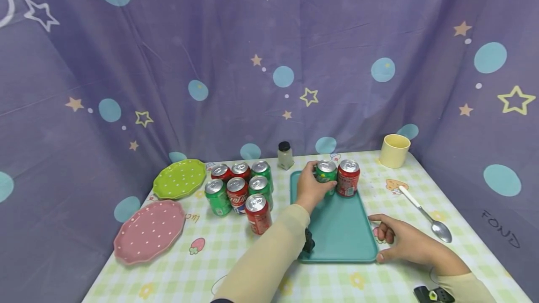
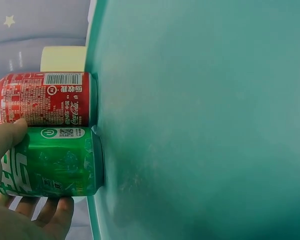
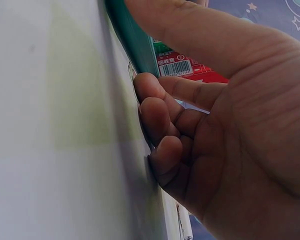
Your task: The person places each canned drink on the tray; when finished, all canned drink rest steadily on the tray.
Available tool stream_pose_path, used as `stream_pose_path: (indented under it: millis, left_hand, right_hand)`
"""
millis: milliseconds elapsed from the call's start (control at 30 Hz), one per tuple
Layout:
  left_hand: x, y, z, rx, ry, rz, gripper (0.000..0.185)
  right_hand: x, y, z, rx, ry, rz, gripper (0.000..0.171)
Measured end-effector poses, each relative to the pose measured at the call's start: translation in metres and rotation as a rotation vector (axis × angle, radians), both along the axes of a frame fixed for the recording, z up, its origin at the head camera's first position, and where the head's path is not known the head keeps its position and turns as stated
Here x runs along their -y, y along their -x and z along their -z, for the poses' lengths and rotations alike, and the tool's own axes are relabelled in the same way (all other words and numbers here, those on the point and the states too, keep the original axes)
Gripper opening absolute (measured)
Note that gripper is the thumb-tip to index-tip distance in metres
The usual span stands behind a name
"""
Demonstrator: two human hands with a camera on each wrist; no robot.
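My left hand [image 1: 310,188] grips a green soda can [image 1: 326,167] at the far end of the teal tray [image 1: 343,233]. In the left wrist view the thumb and fingers lie on opposite sides of this can, whose base meets the tray. Right beside it stands a red Coca-Cola can [image 1: 348,181], upright on the tray. My right hand [image 1: 406,242] is at the tray's near right edge, with the thumb and index finger touching the rim. Its other fingers [image 3: 155,115] are loosely bent against the tablecloth in the right wrist view.
Left of the tray stands a group of several red and green cans [image 1: 237,191]. Further left lie a green dotted plate [image 1: 180,179] and a pink one [image 1: 150,231]. A black-capped jar [image 1: 285,155] stands behind, a yellow cup [image 1: 394,151] at back right, a spoon [image 1: 425,214] at right.
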State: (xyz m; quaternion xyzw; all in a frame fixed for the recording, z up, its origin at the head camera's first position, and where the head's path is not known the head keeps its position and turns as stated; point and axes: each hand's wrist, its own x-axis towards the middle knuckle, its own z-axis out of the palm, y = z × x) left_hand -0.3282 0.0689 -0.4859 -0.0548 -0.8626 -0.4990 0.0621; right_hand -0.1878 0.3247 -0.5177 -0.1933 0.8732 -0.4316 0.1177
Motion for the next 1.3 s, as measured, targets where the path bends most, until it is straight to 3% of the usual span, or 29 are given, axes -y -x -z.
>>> stream_pose_path:
  millis: [200,333,500,667,767,967,1167,1300]
  left_hand:
    - [0.005,-0.007,-0.011,-0.002,-0.029,0.005,0.087]
    - [0.019,-0.020,-0.031,-0.093,-0.076,0.038,0.086]
    - [0.058,-0.048,-0.063,-0.230,-0.071,0.107,0.077]
    - [0.114,-0.078,-0.080,-0.370,0.010,0.153,0.070]
    - [0.149,-0.092,-0.077,-0.394,0.048,0.145,0.064]
    - [0.197,-0.106,-0.048,-0.296,0.057,0.090,0.066]
    - [0.217,-0.109,-0.025,-0.154,-0.052,0.154,0.081]
    - [0.221,-0.107,-0.015,-0.129,-0.075,0.179,0.082]
  right_hand:
    - [0.002,0.003,-0.002,-0.013,0.004,-0.015,0.100]
    - [0.001,0.005,-0.003,0.009,0.005,-0.014,0.100]
    - [-0.001,0.006,-0.004,0.001,-0.001,-0.023,0.100]
    - [-0.002,0.005,-0.003,-0.021,-0.005,-0.022,0.101]
    - [-0.002,0.003,-0.001,-0.033,-0.003,-0.030,0.100]
    - [-0.004,0.000,0.002,-0.010,0.008,-0.032,0.102]
    - [-0.004,0.001,0.005,-0.009,0.006,-0.037,0.101]
    - [-0.003,0.001,0.005,0.014,0.018,-0.036,0.100]
